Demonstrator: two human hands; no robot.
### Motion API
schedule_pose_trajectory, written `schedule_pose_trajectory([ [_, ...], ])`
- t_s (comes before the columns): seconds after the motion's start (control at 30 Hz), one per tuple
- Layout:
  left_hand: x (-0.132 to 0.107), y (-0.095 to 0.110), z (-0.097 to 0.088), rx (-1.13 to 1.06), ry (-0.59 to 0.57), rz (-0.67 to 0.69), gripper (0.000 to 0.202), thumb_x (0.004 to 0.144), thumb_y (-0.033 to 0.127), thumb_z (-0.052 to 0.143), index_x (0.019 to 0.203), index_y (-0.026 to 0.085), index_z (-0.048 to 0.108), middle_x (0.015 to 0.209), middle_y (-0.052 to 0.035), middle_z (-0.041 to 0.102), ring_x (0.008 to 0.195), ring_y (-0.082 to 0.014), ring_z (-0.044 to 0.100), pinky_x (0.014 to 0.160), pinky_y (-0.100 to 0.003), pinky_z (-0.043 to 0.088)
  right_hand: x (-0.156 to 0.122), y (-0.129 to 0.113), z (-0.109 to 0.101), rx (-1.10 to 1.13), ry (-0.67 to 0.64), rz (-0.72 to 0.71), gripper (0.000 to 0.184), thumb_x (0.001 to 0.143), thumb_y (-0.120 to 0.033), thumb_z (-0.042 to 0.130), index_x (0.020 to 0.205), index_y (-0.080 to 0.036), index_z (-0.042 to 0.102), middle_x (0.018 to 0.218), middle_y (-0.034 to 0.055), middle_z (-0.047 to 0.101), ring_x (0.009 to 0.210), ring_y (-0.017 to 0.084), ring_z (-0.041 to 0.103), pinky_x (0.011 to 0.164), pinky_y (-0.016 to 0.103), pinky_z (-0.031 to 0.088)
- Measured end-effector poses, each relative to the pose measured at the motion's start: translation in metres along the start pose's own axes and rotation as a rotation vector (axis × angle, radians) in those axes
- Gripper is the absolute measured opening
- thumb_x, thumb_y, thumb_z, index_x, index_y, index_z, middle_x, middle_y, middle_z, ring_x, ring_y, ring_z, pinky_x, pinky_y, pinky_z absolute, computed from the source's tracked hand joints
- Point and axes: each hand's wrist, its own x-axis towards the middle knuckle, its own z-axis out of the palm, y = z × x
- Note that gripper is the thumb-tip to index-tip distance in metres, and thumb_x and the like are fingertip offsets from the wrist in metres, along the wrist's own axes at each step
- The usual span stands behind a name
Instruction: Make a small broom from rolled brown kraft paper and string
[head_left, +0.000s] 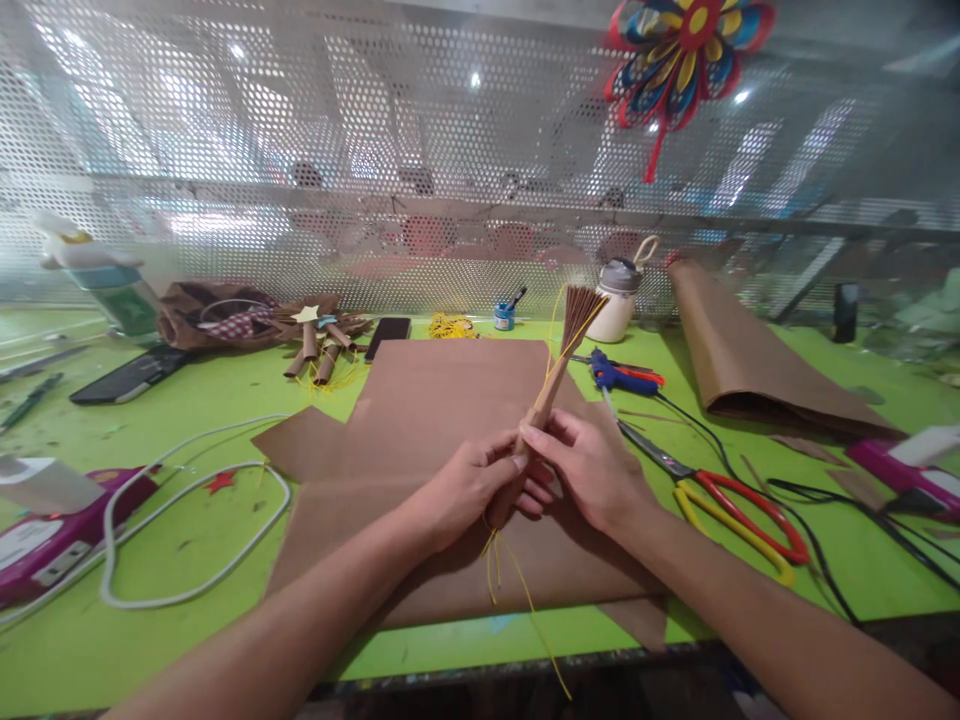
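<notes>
Both hands grip a small brown paper broom (556, 385) above the brown paper (457, 400) on the green table. Its fringed end points up and away, tilted to the right. My left hand (484, 475) is closed round the lower handle. Higher on the handle, my right hand (581, 465) pinches it between thumb and fingers. Yellow string (529, 585) hangs from the bottom end, and more runs up along the handle to the fringe. Part of the handle is hidden by my fingers.
Scissors (720, 510) and a blue glue gun (619, 373) lie to the right. Several finished brooms (322, 345) rest at the back left beside a phone (388, 338). A white cable (199, 600) loops at left. A white bottle (615, 305) stands behind; rolled brown paper (757, 350) is at right.
</notes>
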Motion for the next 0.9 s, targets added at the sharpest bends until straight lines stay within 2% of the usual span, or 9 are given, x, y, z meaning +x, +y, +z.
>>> schedule_pose_trajectory([
  [0.2,0.0008,-0.0018,-0.0020,-0.010,-0.009,-0.025,0.029,0.084,0.023,0.054,0.110,0.011,0.058,0.093,-0.0131,0.065,0.077,-0.0178,0.064,0.076,-0.035,0.050,0.0033,-0.0016,-0.0028,-0.013,0.066,-0.023,0.027,0.077,-0.041,0.065,0.073,-0.015,0.059,0.062,-0.0006,0.059,0.045,0.008,0.048,0.039,0.021,0.037],
  [0.47,0.0001,-0.0014,-0.0002,-0.004,-0.004,-0.030,0.034,0.082,0.019,0.053,0.115,0.011,0.056,0.094,-0.0127,0.064,0.074,-0.0158,0.063,0.075,-0.033,0.050,0.0036,-0.0021,-0.0020,0.052,0.072,0.012,0.028,0.078,-0.041,0.063,0.069,-0.014,0.060,0.057,0.0016,0.060,0.040,0.010,0.048,0.037,0.023,0.037],
  [0.67,-0.0004,-0.0018,-0.0055,0.003,-0.143,-0.022,0.037,0.084,0.017,0.054,0.120,0.013,0.052,0.110,-0.0162,0.058,0.090,-0.0202,0.062,0.083,-0.036,0.048,0.0050,-0.0055,-0.0021,0.039,0.175,-0.015,0.027,0.073,-0.039,0.067,0.065,-0.014,0.060,0.059,0.0023,0.061,0.049,0.011,0.053,0.045,0.023,0.042],
  [0.9,-0.0029,0.0015,-0.0066,0.014,-0.216,-0.014,0.040,0.086,0.019,0.053,0.126,0.015,0.049,0.123,-0.0183,0.053,0.103,-0.0235,0.059,0.091,-0.039,0.044,0.0053,-0.0064,-0.0030,0.032,0.178,0.001,0.028,0.072,-0.040,0.068,0.067,-0.013,0.061,0.056,0.0020,0.060,0.043,0.010,0.049,0.040,0.023,0.037],
])
